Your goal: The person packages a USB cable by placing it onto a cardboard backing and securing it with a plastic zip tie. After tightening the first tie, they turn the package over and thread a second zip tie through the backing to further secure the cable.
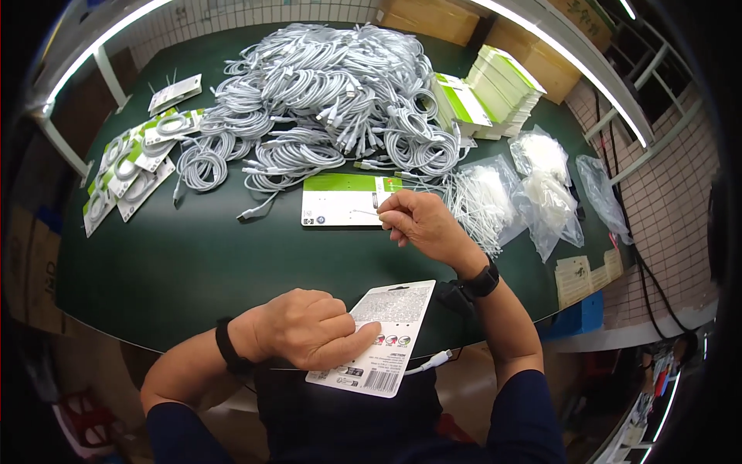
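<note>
Close to my body, my left hand [313, 329] grips a white backing card [403, 305] with its printed side facing up. A white cable plug [437, 359] sticks out from under its lower edge; the rest of that cable is hidden. Farther off, my right hand [421, 220] pinches a thin white tie [365, 212] between thumb and fingers. Below that hand a green-and-white card [336, 203] lies flat on the table. Right of it are loose white ties [479, 197] on a clear bag.
A large heap of coiled grey-white cables [332, 93] covers the table's [193, 271] far middle. Stacked cards [502, 93] stand behind right, bagged white ties [541, 166] lie at right. Carded cables [131, 166] overlap at left. A light bar [572, 69] spans above.
</note>
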A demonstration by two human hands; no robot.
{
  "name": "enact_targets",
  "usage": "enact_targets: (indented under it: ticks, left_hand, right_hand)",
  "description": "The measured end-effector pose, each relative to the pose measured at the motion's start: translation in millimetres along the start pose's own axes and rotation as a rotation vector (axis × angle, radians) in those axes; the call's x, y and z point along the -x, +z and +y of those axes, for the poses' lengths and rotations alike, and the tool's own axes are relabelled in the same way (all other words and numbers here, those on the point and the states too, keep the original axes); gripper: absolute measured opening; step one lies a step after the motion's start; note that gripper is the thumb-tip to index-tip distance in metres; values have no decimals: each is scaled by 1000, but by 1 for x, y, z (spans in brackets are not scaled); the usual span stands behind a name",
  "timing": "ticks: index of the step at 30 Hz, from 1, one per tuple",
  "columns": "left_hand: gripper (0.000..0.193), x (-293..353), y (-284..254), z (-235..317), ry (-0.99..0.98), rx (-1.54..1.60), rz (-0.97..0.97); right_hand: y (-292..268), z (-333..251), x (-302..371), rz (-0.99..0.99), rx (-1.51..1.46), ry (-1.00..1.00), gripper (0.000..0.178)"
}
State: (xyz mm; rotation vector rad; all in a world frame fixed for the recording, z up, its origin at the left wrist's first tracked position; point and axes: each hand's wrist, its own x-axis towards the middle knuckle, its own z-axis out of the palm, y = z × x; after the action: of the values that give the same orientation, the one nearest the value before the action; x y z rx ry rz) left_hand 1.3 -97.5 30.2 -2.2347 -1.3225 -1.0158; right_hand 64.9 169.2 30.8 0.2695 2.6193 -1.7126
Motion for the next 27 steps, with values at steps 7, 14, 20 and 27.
enact_targets:
  ticks: [7, 14, 20, 27]
  left_hand:
    - [33, -24, 26, -27, -9, -6, -55]
    - [34, -28, 44, -37, -36, 37, -55]
    - [40, -20, 33, -34, -95, 73, -94]
    - [35, -15, 38, -34, -73, 39, -10]
  right_hand:
    - [-15, 20, 6, 89, -94, -79, 13]
    - [-30, 43, 7, 177, 26, -157, 14]
    - [-35, 44, 5, 243, 219, -199, 16]
    - [-31, 54, 2, 285, 375, -359, 14]
